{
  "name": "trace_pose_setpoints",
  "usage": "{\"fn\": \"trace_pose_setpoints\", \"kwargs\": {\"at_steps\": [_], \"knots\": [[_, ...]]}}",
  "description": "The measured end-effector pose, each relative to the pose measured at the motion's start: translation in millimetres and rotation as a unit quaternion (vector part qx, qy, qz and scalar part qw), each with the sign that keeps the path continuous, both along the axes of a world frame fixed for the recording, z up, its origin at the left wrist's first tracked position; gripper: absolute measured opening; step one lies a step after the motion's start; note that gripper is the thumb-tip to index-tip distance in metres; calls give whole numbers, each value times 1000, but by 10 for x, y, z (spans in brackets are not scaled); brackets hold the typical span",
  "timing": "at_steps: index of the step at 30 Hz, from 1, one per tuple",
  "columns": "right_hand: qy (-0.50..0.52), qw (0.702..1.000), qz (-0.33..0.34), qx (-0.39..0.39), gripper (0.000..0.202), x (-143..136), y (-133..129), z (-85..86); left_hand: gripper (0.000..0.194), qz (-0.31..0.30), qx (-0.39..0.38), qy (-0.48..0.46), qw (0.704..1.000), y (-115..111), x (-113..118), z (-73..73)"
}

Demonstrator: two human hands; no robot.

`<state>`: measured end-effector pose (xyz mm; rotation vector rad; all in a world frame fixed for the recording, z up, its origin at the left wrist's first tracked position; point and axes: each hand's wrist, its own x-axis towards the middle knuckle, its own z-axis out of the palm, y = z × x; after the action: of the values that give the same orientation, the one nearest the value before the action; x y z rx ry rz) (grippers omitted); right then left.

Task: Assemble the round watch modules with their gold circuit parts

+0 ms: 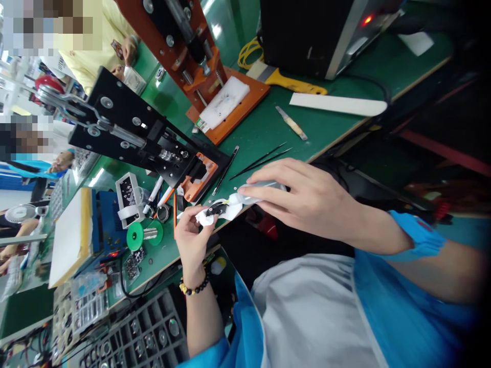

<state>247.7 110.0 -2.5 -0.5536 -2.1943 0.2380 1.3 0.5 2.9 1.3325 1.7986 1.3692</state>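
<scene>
My left hand (pixel 195 232) pinches a small black part (pixel 218 208) together with a crumpled white tissue (pixel 206 219). Closed around a translucent squeeze bottle (pixel 264 191) is my right hand (pixel 303 197); the bottle's pale tip points at the black part and the tissue. Whether tip and part touch, I cannot tell. Just beyond the hands, black tweezers (pixel 226 171) lie on the green bench, with a pair of thin dark pointed tools (pixel 261 160) beside them. A black lever press (pixel 153 138) with an orange fixture (pixel 199 178) stands past my left hand.
An orange press (pixel 215 76) bears a white pad (pixel 226 102). Nearby lie a yellow-handled scraper (pixel 295 82), a white strip (pixel 337 104) and a craft knife (pixel 291 122). A green solder spool (pixel 135 236) and a compartment tray (pixel 141 332) are at left. Co-workers' hands (pixel 130 50) show across the bench.
</scene>
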Motion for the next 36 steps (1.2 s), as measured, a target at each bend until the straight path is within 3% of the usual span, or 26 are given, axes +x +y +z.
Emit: {"fn": "trace_pose_setpoints", "kwargs": {"at_steps": [36], "knots": [[1,1000,-11,-24,28,115,-25,-158,35,49,-40,22,998,1,1,18]]}}
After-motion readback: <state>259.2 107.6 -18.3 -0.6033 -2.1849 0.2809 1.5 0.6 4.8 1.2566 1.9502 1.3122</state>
